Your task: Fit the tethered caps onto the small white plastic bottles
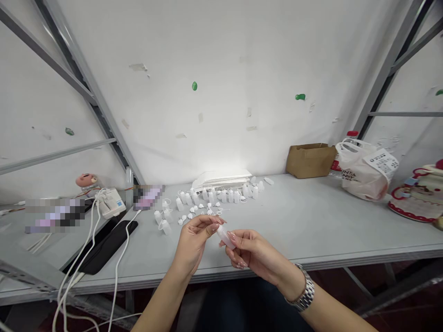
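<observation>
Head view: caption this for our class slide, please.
Left hand and right hand hold a small bottle; more bottles stand on the table.

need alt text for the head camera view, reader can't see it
A person's left hand and right hand hold a small translucent white bottle above a grey table. Similar bottles and small white caps cluster beyond; a brown cardboard box and plastic bag sit farther right.
</observation>
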Motion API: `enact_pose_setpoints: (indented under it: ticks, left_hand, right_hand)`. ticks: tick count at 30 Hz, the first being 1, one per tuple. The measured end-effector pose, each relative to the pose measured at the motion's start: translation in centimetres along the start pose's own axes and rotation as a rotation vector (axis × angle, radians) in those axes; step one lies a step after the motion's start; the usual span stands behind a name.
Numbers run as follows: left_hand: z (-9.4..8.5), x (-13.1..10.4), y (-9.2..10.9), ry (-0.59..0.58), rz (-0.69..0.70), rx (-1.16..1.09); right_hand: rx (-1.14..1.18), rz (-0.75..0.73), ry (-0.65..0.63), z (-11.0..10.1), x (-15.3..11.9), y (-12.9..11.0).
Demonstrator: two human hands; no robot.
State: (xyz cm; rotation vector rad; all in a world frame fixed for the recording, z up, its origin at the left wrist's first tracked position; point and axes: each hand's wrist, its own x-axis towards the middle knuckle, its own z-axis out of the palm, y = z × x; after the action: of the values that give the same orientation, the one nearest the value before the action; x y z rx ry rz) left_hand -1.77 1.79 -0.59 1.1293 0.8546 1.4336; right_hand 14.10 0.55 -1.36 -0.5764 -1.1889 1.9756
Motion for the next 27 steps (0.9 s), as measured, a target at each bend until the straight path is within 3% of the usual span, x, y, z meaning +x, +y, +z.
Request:
enact_pose_setpoints:
  ticks: [6, 10, 14, 22, 27]
  left_hand:
    - [-0.1, 0.3, 0.7, 0.007, -0.084, -0.135]
    - [0.3, -0.1, 0.9, -0.127, -0.310, -0.193]
    - [0.5, -0.8, 0.9, -0.179, -0.337, -0.270]
    - [-0.2, 0.0, 1.1, 0.132, -0.303, -0.355]
    - [-0.4, 0.2, 1.2, 0.262, -0.224, -0.456]
  right_hand:
    - [-0.124, -0.155, 0.128, 0.2, -0.5, -1.0]
    - [-0.084, -0.178, 0.067, 0.4, -0.9, -1.4]
    - [-0.044, -0.135, 0.005, 0.6, -1.0, -1.0]
    - [-0.080, -0.056, -0.030, 1.3, -0.9, -0.8]
    - [-0.107, -0.041, -0.017, 1.4, -1.0, -0.9]
